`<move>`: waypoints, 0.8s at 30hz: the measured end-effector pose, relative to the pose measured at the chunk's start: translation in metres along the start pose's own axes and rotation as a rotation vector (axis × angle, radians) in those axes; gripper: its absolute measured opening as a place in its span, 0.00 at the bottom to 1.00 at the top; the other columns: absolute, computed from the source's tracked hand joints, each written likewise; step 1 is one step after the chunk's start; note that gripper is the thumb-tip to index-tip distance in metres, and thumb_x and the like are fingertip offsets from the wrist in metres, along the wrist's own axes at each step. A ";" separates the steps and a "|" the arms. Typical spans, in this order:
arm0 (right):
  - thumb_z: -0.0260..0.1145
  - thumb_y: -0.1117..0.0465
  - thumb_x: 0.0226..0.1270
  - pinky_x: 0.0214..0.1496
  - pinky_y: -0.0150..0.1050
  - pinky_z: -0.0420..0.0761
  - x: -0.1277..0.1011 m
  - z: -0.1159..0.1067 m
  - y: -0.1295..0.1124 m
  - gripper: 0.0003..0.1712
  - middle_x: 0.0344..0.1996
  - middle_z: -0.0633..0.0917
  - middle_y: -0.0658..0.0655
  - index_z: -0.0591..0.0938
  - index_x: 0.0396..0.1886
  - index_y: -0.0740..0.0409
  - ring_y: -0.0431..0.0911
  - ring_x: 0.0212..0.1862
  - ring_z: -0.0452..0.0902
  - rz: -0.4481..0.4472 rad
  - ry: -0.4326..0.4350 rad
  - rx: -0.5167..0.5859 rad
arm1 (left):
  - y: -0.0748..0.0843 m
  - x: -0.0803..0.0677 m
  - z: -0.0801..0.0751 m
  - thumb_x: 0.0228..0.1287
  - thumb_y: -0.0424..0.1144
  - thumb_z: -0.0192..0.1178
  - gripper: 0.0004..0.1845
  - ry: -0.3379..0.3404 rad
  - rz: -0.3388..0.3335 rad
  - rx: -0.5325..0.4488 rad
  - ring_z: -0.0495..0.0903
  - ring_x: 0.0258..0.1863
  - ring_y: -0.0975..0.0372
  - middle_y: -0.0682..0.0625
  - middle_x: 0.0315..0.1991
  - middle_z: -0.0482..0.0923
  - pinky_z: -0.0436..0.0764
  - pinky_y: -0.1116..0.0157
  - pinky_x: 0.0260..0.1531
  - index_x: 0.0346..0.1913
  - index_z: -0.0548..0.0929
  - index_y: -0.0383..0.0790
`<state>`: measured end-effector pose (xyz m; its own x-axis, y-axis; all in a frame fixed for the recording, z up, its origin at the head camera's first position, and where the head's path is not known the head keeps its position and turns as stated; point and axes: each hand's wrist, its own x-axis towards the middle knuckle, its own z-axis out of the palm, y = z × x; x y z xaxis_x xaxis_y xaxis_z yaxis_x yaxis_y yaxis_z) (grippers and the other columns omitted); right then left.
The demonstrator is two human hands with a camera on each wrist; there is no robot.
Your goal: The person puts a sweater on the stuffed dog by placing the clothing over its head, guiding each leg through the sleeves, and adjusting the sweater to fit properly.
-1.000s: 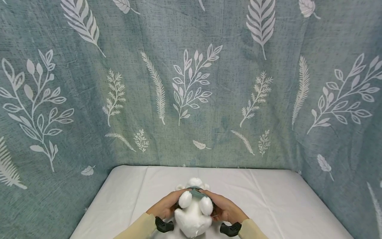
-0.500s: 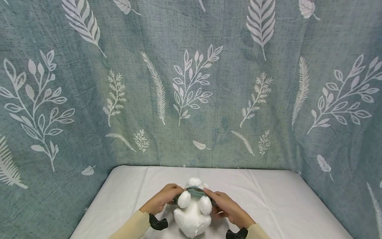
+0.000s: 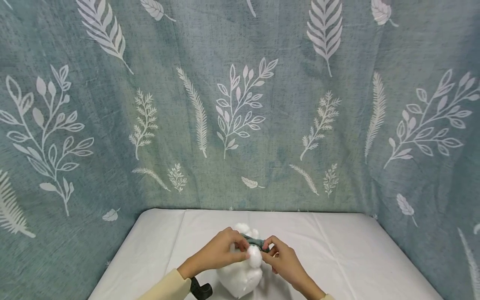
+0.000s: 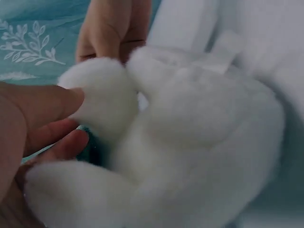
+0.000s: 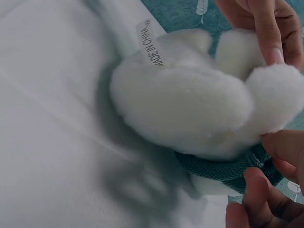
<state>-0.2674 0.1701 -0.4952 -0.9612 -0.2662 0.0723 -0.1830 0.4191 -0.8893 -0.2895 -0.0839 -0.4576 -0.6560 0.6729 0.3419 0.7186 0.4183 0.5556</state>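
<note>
Pinching: both hands meet over the white plush toy (image 3: pixel 241 271), which lies on the white surface (image 3: pixel 337 254) near its front edge
Left hand: left hand (image 3: pixel 219 252) has fingers curled on the toy's fluffy limb and the teal knit band (image 3: pixel 255 241); grip clenched on the plush
Right hand: right hand (image 3: pixel 281 260) pinches the teal knit band (image 5: pixel 223 168) beside a round paw (image 5: pixel 278 102)
Change: a second ago the hands cupped the toy's sides with palms low; now they have risen and drawn together at the band
Meaning: likely the work has shifted from steadying the toy to handling its knit piece
Behind: leaf-print cloth (image 3: pixel 240 104) hangs around the surface
</note>
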 end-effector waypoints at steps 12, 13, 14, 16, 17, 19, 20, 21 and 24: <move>0.73 0.60 0.66 0.22 0.33 0.74 0.008 0.011 0.009 0.10 0.24 0.82 0.43 0.90 0.46 0.56 0.37 0.22 0.72 -0.151 0.127 -0.287 | 0.002 -0.003 0.015 0.70 0.57 0.64 0.16 -0.007 0.077 0.311 0.66 0.30 0.72 0.68 0.28 0.75 0.65 0.71 0.30 0.53 0.89 0.55; 0.73 0.60 0.66 0.23 0.33 0.74 0.009 0.012 0.009 0.09 0.24 0.82 0.43 0.90 0.45 0.56 0.37 0.23 0.72 -0.144 0.124 -0.281 | 0.003 -0.003 0.016 0.71 0.58 0.63 0.15 0.006 0.086 0.332 0.65 0.28 0.72 0.69 0.25 0.72 0.64 0.71 0.29 0.51 0.89 0.55; 0.73 0.61 0.67 0.23 0.33 0.74 0.009 0.011 0.009 0.08 0.25 0.82 0.44 0.89 0.44 0.55 0.38 0.23 0.72 -0.133 0.115 -0.262 | 0.003 -0.002 0.017 0.71 0.58 0.63 0.15 0.021 0.097 0.353 0.63 0.26 0.72 0.69 0.23 0.69 0.63 0.71 0.27 0.48 0.89 0.55; 0.71 0.61 0.68 0.23 0.34 0.75 0.009 0.010 0.008 0.07 0.26 0.81 0.46 0.89 0.44 0.56 0.40 0.23 0.73 -0.104 0.089 -0.203 | 0.004 -0.001 0.019 0.72 0.59 0.62 0.13 0.050 0.117 0.390 0.61 0.23 0.72 0.68 0.19 0.65 0.61 0.71 0.24 0.42 0.89 0.56; 0.70 0.60 0.69 0.23 0.35 0.76 0.009 0.008 0.007 0.07 0.27 0.81 0.47 0.88 0.44 0.56 0.40 0.24 0.72 -0.082 0.075 -0.167 | 0.005 0.000 0.020 0.72 0.59 0.62 0.14 0.064 0.121 0.403 0.59 0.21 0.72 0.67 0.18 0.64 0.60 0.71 0.23 0.40 0.89 0.55; 0.69 0.57 0.72 0.23 0.35 0.76 0.009 0.005 0.005 0.08 0.29 0.82 0.50 0.87 0.44 0.56 0.41 0.23 0.72 -0.036 0.048 -0.086 | 0.006 0.001 0.021 0.72 0.60 0.62 0.16 0.081 0.113 0.429 0.59 0.20 0.72 0.66 0.17 0.66 0.60 0.71 0.23 0.40 0.90 0.54; 0.68 0.56 0.73 0.23 0.35 0.77 0.009 0.003 0.004 0.09 0.29 0.82 0.51 0.86 0.44 0.57 0.41 0.23 0.71 -0.013 0.038 -0.043 | 0.006 0.002 0.021 0.71 0.60 0.62 0.16 0.088 0.105 0.443 0.59 0.19 0.72 0.65 0.18 0.70 0.60 0.71 0.22 0.41 0.91 0.54; 0.67 0.55 0.74 0.23 0.35 0.77 0.008 0.001 0.002 0.11 0.30 0.82 0.53 0.86 0.44 0.57 0.41 0.22 0.71 0.003 0.032 -0.009 | 0.006 0.002 0.021 0.71 0.60 0.61 0.17 0.089 0.091 0.458 0.60 0.19 0.71 0.64 0.19 0.73 0.60 0.70 0.22 0.41 0.92 0.54; 0.66 0.54 0.74 0.23 0.35 0.75 0.008 -0.005 -0.005 0.12 0.31 0.82 0.55 0.84 0.43 0.58 0.41 0.21 0.68 0.022 0.031 0.052 | 0.008 0.004 0.022 0.70 0.63 0.60 0.20 0.091 0.032 0.521 0.64 0.22 0.69 0.60 0.26 0.81 0.61 0.69 0.23 0.43 0.93 0.54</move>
<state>-0.2750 0.1700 -0.4881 -0.9710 -0.2299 0.0662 -0.1518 0.3782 -0.9132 -0.2812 -0.0646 -0.4687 -0.6323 0.6443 0.4301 0.7429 0.6618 0.1008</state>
